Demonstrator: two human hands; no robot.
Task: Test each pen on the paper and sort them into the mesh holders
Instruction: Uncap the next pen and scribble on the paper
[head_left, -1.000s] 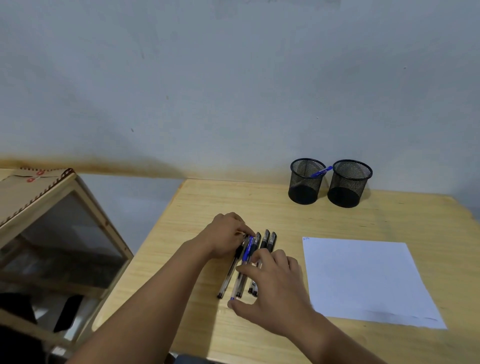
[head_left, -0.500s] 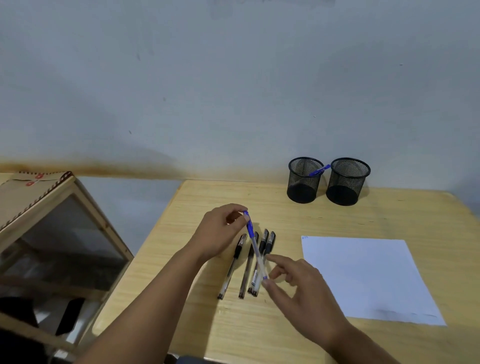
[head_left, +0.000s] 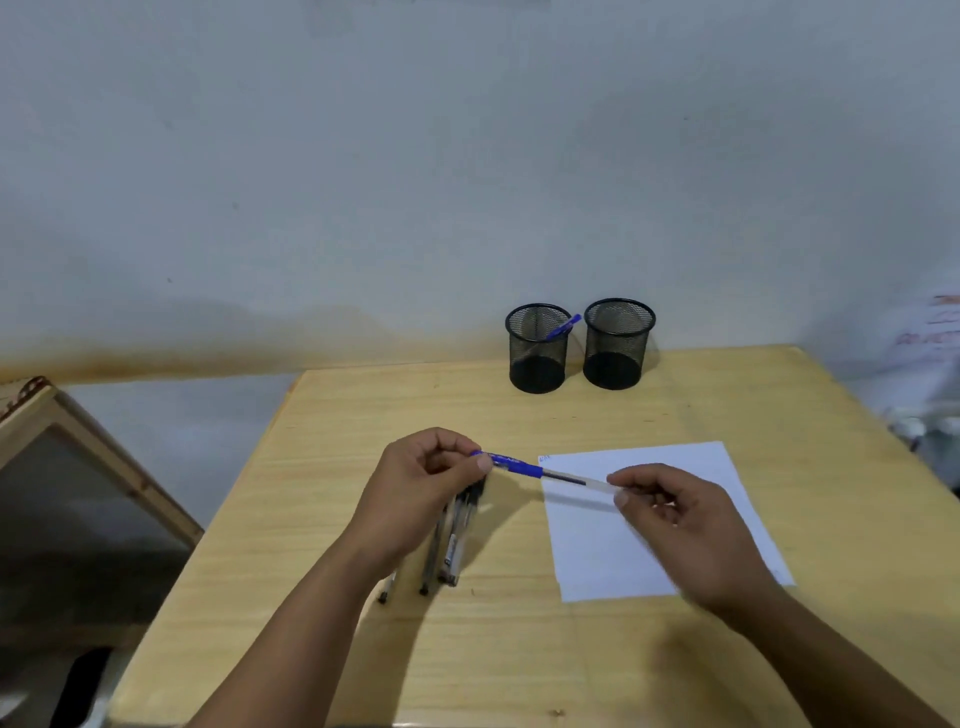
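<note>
Two black mesh holders (head_left: 576, 345) stand upper centre on the wooden surface (head_left: 363, 415); white paper sheet (head_left: 597, 561) lies right of loose pens (head_left: 452, 545).

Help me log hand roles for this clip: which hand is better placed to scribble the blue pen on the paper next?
Probably the right hand. Its grip is on the clear barrel of the blue pen, over the paper. The left hand pinches the blue cap end, beside the paper above the remaining pens.

Blue-capped pen (head_left: 540, 471) held level above table; black pens (head_left: 453, 540) lie bunched.
</note>
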